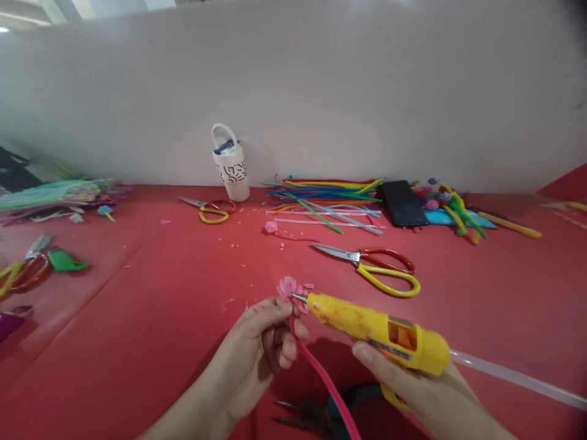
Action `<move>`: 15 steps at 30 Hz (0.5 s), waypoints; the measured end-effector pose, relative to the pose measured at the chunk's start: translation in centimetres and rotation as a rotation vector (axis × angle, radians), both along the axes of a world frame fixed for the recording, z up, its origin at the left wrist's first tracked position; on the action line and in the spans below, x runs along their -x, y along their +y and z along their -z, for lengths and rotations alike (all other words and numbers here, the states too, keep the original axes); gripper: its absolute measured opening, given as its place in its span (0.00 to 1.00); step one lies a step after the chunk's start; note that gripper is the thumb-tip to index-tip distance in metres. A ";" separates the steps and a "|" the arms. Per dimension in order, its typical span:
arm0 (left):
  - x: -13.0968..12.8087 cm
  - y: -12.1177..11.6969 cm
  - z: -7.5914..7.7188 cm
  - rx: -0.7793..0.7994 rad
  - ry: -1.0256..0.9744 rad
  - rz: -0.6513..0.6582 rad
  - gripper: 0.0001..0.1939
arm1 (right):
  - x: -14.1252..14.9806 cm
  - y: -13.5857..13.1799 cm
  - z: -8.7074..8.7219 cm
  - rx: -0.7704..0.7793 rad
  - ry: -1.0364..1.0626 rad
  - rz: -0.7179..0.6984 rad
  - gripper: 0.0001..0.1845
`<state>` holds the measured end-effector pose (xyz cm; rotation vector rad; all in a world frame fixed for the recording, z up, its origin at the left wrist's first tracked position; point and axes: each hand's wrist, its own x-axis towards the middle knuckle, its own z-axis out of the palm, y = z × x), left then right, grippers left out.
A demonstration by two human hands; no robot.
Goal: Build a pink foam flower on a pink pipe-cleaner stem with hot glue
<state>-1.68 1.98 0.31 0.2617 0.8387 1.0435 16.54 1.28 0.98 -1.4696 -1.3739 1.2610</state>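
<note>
Between thumb and fingers, my left hand pinches a pink fuzzy flower at the top of its stem, a bright pink pipe cleaner that trails down to the lower edge. My right hand is wrapped round the handle of a yellow glue gun. Its metal nozzle points left and meets the flower's base, though whether it touches is hard to tell. A clear glue stick sticks out of the gun's back. Below the hands lie dark-jawed pliers, partly hidden.
Scissors with red and yellow handles lie right of centre, another pair farther back. Along the wall stand a white tumbler, a pile of colourful pipe cleaners, a black phone and finished pipe-cleaner flowers. Pink scraps dot the red table.
</note>
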 end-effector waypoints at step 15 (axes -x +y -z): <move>0.5 0.2 -0.3 -0.034 0.036 -0.077 0.14 | -1.9 2.8 1.4 -0.112 -0.215 -0.125 0.10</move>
